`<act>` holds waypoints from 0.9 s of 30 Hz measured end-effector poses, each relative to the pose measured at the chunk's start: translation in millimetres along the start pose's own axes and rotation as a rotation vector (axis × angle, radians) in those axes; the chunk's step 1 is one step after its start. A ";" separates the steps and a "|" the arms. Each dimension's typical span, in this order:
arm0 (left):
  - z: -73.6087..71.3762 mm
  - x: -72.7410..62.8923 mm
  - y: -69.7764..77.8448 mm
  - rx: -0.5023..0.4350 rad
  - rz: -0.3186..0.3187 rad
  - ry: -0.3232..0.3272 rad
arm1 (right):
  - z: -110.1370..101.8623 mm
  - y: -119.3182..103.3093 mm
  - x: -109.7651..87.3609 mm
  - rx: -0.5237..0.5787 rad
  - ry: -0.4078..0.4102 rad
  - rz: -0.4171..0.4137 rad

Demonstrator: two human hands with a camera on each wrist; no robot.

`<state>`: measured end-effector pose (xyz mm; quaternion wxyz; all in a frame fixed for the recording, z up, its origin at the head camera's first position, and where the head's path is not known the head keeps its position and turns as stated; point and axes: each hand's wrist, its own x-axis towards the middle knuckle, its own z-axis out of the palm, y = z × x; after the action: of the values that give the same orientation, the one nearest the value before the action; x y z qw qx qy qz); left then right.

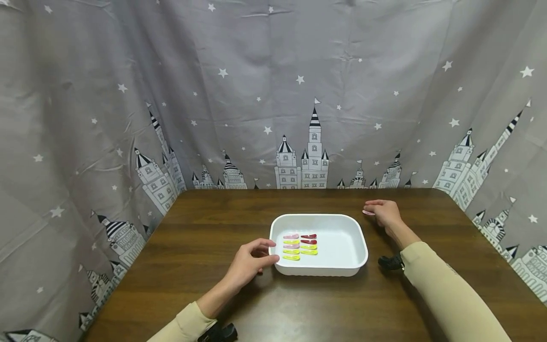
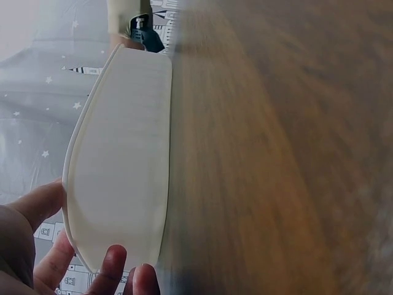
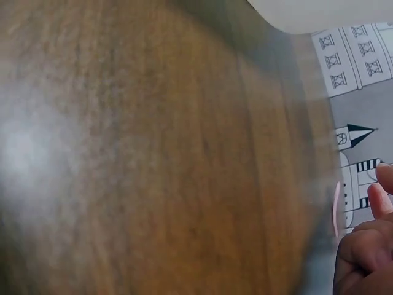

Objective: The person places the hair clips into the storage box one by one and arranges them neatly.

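A white plastic tray (image 1: 337,271) stands on the table with pink, yellow and dark red snap hair clips (image 1: 308,242) laid in two columns toward its left side. My left hand (image 1: 252,256) holds the tray's left end. In the left wrist view, fingers (image 2: 112,264) rest along the outer wall while others reach over the rim. Beyond the tray's right side, my right hand (image 1: 384,213) pinches a pink hair clip (image 1: 368,213), low over the table. The right wrist view shows this clip (image 3: 336,209) edge-on beside the bent fingers, its gripped end hidden.
The brown wooden table (image 1: 205,223) runs back to a grey curtain (image 1: 239,118) printed with castles and stars. Black wrist straps (image 1: 390,262) sit below both hands. The tray's raised rim surrounds the clips.
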<state>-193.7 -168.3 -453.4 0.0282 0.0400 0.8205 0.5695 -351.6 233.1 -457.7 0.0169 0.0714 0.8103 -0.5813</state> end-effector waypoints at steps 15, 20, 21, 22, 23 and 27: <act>-2.4 2.4 1.3 0.012 0.009 -0.008 | -0.4 13.3 2.1 -0.078 0.030 0.034; -2.8 0.6 0.3 0.009 0.004 0.002 | 3.5 15.3 7.0 -0.113 -0.004 0.043; -2.8 0.4 0.1 0.009 0.002 0.004 | 3.9 14.9 7.7 -0.119 -0.011 0.047; -2.8 0.3 -0.1 0.010 0.002 0.006 | 4.1 14.6 8.4 -0.128 -0.013 0.052; -2.7 0.2 -0.3 0.012 0.001 0.008 | 4.1 14.3 8.9 -0.135 -0.021 0.051; -1.6 0.2 -0.9 0.010 0.000 0.006 | 2.6 13.0 9.7 -0.163 -0.044 0.052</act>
<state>-194.1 -170.1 -453.7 0.0259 0.0384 0.8233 0.5657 -359.5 235.6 -471.8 0.0553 0.0780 0.8524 -0.5141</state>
